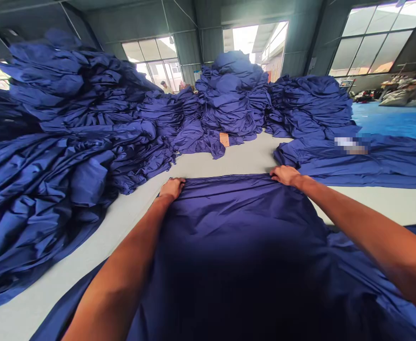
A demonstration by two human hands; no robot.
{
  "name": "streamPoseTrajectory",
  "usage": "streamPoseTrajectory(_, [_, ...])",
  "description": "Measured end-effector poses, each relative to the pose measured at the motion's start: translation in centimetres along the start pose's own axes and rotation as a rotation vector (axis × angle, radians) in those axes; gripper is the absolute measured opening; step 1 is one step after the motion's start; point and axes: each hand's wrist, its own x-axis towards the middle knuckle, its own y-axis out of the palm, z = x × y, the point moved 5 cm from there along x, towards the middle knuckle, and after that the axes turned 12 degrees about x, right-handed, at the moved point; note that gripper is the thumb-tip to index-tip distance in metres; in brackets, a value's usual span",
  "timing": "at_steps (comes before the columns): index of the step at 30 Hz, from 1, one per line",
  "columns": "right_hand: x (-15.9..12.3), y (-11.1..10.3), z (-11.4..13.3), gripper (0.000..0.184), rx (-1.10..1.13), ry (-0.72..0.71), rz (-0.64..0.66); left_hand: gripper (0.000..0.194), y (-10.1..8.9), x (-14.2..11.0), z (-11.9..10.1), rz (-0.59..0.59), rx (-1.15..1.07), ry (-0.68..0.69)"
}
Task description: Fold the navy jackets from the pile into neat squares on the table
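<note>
A dark blue garment (pixel 236 222) is stretched out before me, its far edge running nearly straight across between my hands. My left hand (pixel 172 188) has its fingers closed on the left end of that edge. At the right end, my right hand (pixel 285 175) pinches the same edge. Both arms reach forward over the cloth. The near part of the garment falls into dark shadow, and more loose folds spread to the lower right. What kind of garment it is I cannot tell.
Beneath lies a pale table (pixel 243 158). A large heap of blue cloth (pixel 51 180) covers its left side. Tall blue piles (pixel 234 99) stand at the back. On the right is a flattened blue garment (pixel 388 158). A small orange tag (pixel 224 139) sits by the middle pile.
</note>
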Motion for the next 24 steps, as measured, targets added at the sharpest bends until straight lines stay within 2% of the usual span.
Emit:
streamPoseTrajectory(4, [-0.3,0.4,0.3,0.036,-0.049,-0.055,-0.024,0.044,0.6,0.3,0.6,-0.048,0.012,0.021])
streamPoseTrajectory(9, [0.0,-0.6,0.6,0.025,-0.072,-0.031,-0.053,0.034,-0.3,0.9,1.0,-0.098,0.004,0.034])
streamPoseTrajectory(14, [0.3,-1.5,0.6,0.031,-0.059,0.095,-0.206,0.036,-1.2,0.8,1.1,-0.199,0.008,-0.078])
streamPoseTrajectory(18, [0.7,0.4,0.6,0.037,-0.020,0.246,-0.243,0.043,-0.1,0.6,0.2,-0.183,-0.007,-0.170])
streamPoseTrajectory(21, [0.4,2.0,0.9,0.047,0.001,0.286,-0.262,0.046,0.9,0.6,-0.1,-0.149,-0.022,-0.214])
streamPoseTrajectory(24, [-0.2,2.5,1.3,0.056,0.026,0.304,-0.264,0.046,0.9,0.8,0.0,-0.102,-0.036,-0.223])
